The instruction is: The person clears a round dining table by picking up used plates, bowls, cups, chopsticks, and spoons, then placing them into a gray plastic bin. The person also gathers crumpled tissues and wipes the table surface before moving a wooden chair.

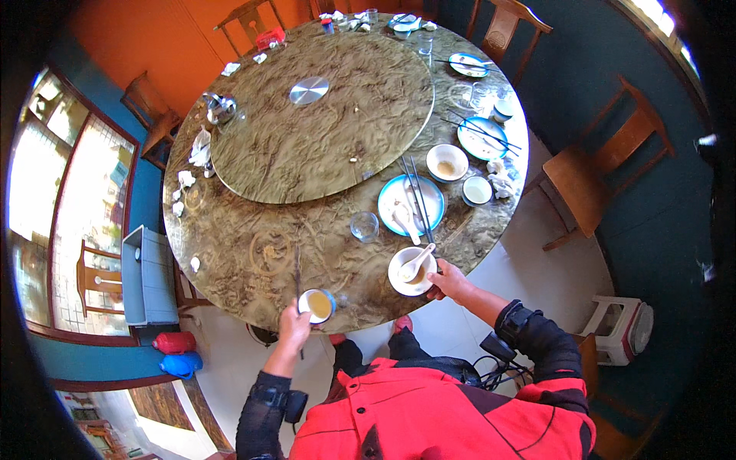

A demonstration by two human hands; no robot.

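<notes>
My left hand [294, 326] grips a small cup [306, 299] of yellowish liquid near the table's front edge. A dark chopstick [297, 270] sticks out from the same hand. With my right hand [450, 282] I hold the rim of a white bowl [397, 282]. A white soup spoon [413, 268] rests in it over some brownish liquid. Just beyond the bowl lies a blue-rimmed plate [389, 198] with another white spoon [406, 224] and a pair of black chopsticks [424, 207] across it. An upright drinking glass [364, 226] stands left of that plate.
On the round table [230, 253] sits a glass turntable [322, 144]. To the right are a bowl [447, 163], a cup [477, 191], a used plate [482, 138] and crumpled tissues [501, 179]. A metal teapot [219, 108] stands far left. A grey tub [150, 276] is beside the table.
</notes>
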